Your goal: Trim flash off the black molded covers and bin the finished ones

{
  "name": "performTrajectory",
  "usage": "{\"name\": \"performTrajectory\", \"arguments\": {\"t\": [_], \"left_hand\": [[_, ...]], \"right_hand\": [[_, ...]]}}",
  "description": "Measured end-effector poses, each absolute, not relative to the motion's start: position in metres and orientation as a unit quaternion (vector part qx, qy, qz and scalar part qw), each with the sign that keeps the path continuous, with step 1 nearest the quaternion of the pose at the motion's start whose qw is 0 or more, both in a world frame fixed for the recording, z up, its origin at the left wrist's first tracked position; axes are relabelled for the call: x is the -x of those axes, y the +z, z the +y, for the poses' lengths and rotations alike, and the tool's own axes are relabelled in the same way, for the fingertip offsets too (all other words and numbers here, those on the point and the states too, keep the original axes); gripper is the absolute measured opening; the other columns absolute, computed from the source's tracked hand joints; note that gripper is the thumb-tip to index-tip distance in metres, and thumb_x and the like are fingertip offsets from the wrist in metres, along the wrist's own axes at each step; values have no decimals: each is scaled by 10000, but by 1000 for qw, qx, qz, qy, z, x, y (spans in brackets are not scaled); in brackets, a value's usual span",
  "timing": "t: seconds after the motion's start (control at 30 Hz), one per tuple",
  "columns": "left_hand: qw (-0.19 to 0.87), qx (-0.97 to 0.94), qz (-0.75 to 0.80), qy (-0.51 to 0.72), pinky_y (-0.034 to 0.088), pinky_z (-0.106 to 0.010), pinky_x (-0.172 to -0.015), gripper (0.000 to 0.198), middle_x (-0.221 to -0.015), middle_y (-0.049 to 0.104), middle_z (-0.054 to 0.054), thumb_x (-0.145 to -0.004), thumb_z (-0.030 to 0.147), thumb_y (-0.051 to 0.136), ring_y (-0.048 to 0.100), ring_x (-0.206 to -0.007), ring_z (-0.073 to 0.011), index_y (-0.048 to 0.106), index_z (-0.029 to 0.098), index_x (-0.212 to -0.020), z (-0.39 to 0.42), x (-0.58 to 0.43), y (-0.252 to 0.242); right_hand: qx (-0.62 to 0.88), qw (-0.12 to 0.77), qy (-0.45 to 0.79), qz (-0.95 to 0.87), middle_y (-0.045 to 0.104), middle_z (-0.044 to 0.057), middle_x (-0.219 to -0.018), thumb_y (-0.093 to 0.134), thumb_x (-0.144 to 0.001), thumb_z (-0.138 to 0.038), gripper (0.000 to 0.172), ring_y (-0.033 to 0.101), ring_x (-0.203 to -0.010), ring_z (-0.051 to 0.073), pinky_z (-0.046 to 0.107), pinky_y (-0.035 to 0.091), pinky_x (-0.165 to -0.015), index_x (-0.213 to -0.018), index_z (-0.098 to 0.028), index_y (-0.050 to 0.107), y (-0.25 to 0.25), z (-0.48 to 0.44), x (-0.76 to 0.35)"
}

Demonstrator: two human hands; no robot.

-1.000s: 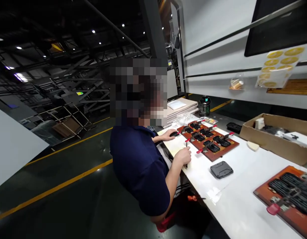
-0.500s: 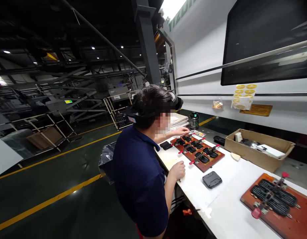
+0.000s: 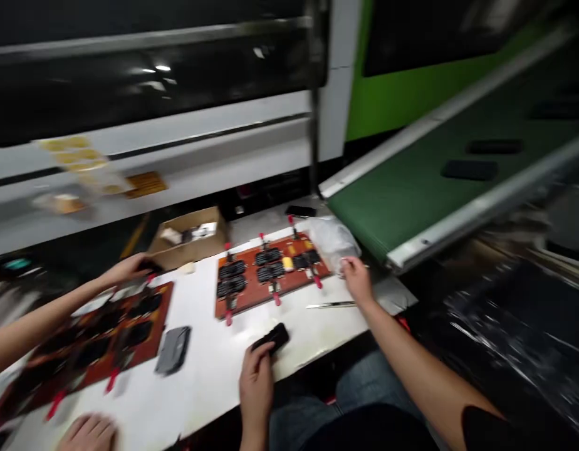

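Observation:
My left hand [image 3: 256, 385] is closed around one end of a small black plastic part [image 3: 276, 337], held over the front of the white table. My right hand [image 3: 358, 283] is farther right, its fingers curled together beside a clear plastic bag [image 3: 331, 241]; what they pinch, if anything, is too blurred to make out. Between and beyond my hands lies a reddish-brown fixture board [image 3: 252, 297] with red-handled clamps and several ribbed black parts on it. A thin pen-like tool [image 3: 331, 305] rests on the table near my right hand.
A co-worker's hand [image 3: 125, 269] reaches over a second clamp board [image 3: 160, 326] at left; their other hand [image 3: 89, 432] is at the table's front. A grey case [image 3: 173, 351], a cardboard box [image 3: 195, 250] and a sloping green conveyor [image 3: 412, 200] carrying black pieces surround the work area.
My view has swung right and down, from the co-worker to my own place. Both my hands have come into view, the left one with a black plastic part.

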State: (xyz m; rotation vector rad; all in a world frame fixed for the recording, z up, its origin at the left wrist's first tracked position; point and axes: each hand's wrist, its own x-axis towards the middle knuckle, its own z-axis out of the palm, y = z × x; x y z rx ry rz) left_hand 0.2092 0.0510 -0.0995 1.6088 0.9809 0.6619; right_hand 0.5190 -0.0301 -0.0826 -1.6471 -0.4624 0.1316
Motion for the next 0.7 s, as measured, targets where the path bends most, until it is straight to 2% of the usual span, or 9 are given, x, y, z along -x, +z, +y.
{"name": "performTrajectory", "arguments": {"t": [0.1, 0.17, 0.27, 0.37, 0.5, 0.6, 0.7], "left_hand": [[521, -676, 446, 269, 533, -341, -1015, 331, -1235, 654, -46, -954, 468, 585, 671, -1143, -250, 761, 220, -1084, 51, -229, -93], [497, -692, 450, 268, 529, -335, -1017, 367, -1213, 656, -38, -938, 515, 620, 687, -1104, -245, 773, 245, -1133, 43, -240, -77], [487, -736, 395, 254, 534, -321, -1020, 412, -1268, 629, -56, -926, 561, 677, 670, -1110, -235, 768, 267, -1198, 27, -261, -53], [515, -747, 342, 245, 552, -303, -967, 398, -1268, 628, -66, -913, 553, 726, 671, -1072, -217, 771, 250, -1167, 21, -278, -45], [500, -743, 363, 256, 511, -305, -978, 328, -1082, 675, -49, -960, 532, 689, 659, -1053, -215, 795, 224, -1001, 23, -276, -47], [477, -733, 403, 269, 510, -298, -914, 353, -1008, 670, -43, -975, 539, 664, 651, -974, -206, 797, 211, -968, 27, -266, -47], [470, -733, 411, 270, 507, -302, -927, 362, -1025, 675, -46, -969, 549, 666, 653, -989, -211, 803, 215, -975, 29, -262, -46]], "right_hand": [[710, 686, 80, -139, 607, -14, -746, 601, -1021, -627, 456, 608, -668, 165, 299, 549, -659, -1021, -173, 648, -96, -77, -505], [687, 703, 118, -140, 575, -23, -694, 626, -955, -689, 495, 572, -643, 173, 293, 508, -629, -978, -197, 664, -95, -77, -478], [657, 707, 201, -170, 552, -26, -667, 688, -913, -666, 466, 499, -587, 154, 282, 434, -570, -932, -201, 724, -82, -69, -434], [598, 705, 318, -213, 607, -13, -712, 704, -926, -612, 427, 517, -601, 147, 281, 455, -590, -1029, -201, 759, -69, -67, -406], [527, 725, 400, -192, 681, 8, -849, 721, -919, -581, 489, 567, -645, 142, 263, 501, -591, -1227, -205, 667, -65, -67, -394], [506, 727, 420, -196, 698, 25, -913, 726, -929, -566, 491, 609, -712, 143, 253, 525, -627, -1232, -194, 624, -68, -65, -393], [513, 697, 447, -227, 701, 35, -958, 796, -885, -521, 460, 642, -800, 155, 255, 543, -687, -1162, -183, 655, -72, -65, -392]]}}
